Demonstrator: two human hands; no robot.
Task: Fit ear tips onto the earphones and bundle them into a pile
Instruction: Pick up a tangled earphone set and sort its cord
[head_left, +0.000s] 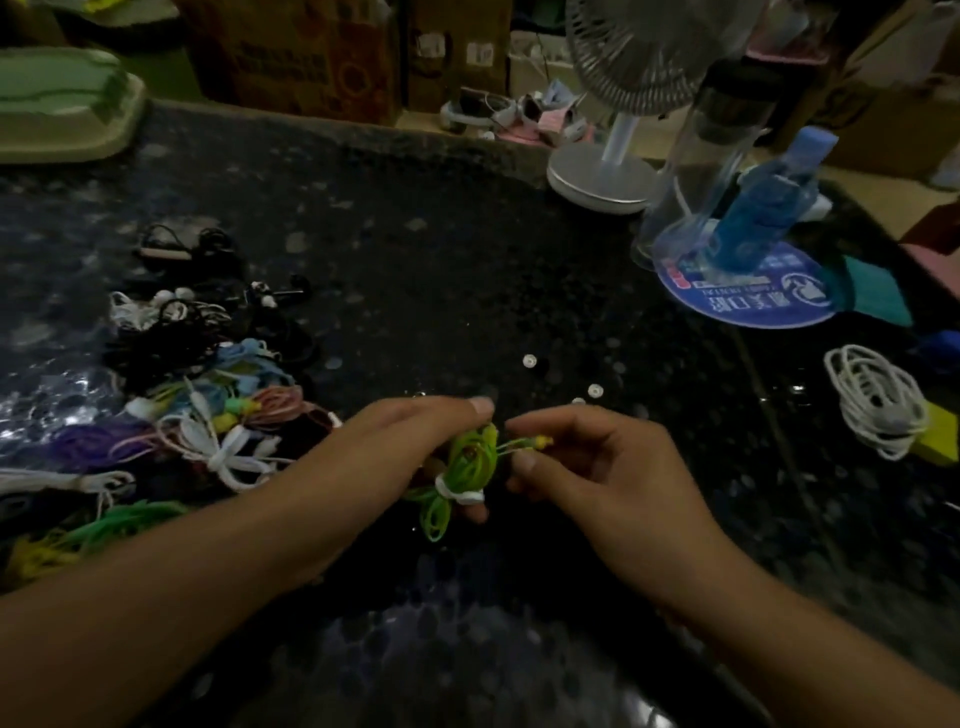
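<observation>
The left hand (410, 457) grips the tied green earphones (465, 467) just above the desk (467, 234) at 6 o'clock, steadying them so the right hand (587, 467) can pinch the yellow earbud (543, 442) for a tip (529, 361); the pile (208, 395) waits at 9 o'clock.

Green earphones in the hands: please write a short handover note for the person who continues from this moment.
Left hand: grips the green earphones, a coiled bundle tied with a white band.
Right hand: pinches the yellow earbud at the end of the green wire.
Pile of bundled earphones lies on the table, left of the hands.
Loose ear tips lie on the table just beyond the hands.
Done: the green set is coiled and tied.
Left: fit the tips on its earbuds (whether one is already on, I cannot tell), then put it on the pile.
</observation>
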